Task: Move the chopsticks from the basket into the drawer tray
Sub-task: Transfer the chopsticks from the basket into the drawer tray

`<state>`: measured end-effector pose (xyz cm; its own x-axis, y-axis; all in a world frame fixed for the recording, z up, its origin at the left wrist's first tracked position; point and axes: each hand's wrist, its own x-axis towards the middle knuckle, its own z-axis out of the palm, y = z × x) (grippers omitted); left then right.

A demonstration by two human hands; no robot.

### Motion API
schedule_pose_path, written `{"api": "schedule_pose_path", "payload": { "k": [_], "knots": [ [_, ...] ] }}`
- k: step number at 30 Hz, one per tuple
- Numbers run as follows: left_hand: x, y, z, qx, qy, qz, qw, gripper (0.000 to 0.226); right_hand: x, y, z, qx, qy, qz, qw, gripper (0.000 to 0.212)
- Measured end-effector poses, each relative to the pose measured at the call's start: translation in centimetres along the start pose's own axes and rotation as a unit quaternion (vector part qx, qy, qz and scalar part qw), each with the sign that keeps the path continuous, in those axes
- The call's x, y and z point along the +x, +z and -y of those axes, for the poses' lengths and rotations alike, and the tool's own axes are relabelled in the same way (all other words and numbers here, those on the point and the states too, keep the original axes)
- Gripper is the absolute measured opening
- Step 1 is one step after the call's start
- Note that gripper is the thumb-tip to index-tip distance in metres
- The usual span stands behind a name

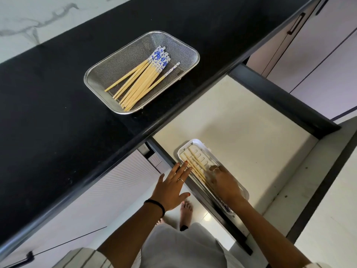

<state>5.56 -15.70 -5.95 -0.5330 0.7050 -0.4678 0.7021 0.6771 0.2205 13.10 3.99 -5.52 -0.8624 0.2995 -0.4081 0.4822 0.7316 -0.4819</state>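
Observation:
A steel mesh basket stands on the black counter and holds several bamboo chopsticks with blue-and-white ends. In the pulled-out drawer lies a white slotted tray with a few chopsticks lying lengthwise in it. My right hand rests in the tray over the near ends of those chopsticks, fingers curled down on them. My left hand hovers flat, fingers spread, at the tray's left rim above the drawer's front edge, holding nothing.
The black counter runs diagonally above the drawer. The drawer's dark frame borders its pale floor. Cabinet fronts with a dark handle stand at the upper right. My bare foot shows on the floor below.

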Motion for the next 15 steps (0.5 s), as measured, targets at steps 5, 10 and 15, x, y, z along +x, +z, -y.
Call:
{"api": "schedule_pose_path", "payload": {
  "k": [5, 10, 15],
  "knots": [
    [0.0, 0.1, 0.0, -0.005, 0.0, -0.008, 1.0, 0.08, -1.0, 0.6, -0.7, -0.054, -0.014, 0.027, 0.998, 0.031],
    [0.1, 0.3, 0.0, -0.004, -0.001, -0.014, 1.0, 0.08, -0.8, 1.3, -1.1, -0.074, 0.016, 0.069, 0.995, 0.022],
    [0.1, 0.4, 0.0, -0.001, -0.003, -0.013, 1.0, 0.08, -0.1, 2.2, -0.9, -0.037, 0.014, 0.04, 0.998, 0.03]
  ]
}}
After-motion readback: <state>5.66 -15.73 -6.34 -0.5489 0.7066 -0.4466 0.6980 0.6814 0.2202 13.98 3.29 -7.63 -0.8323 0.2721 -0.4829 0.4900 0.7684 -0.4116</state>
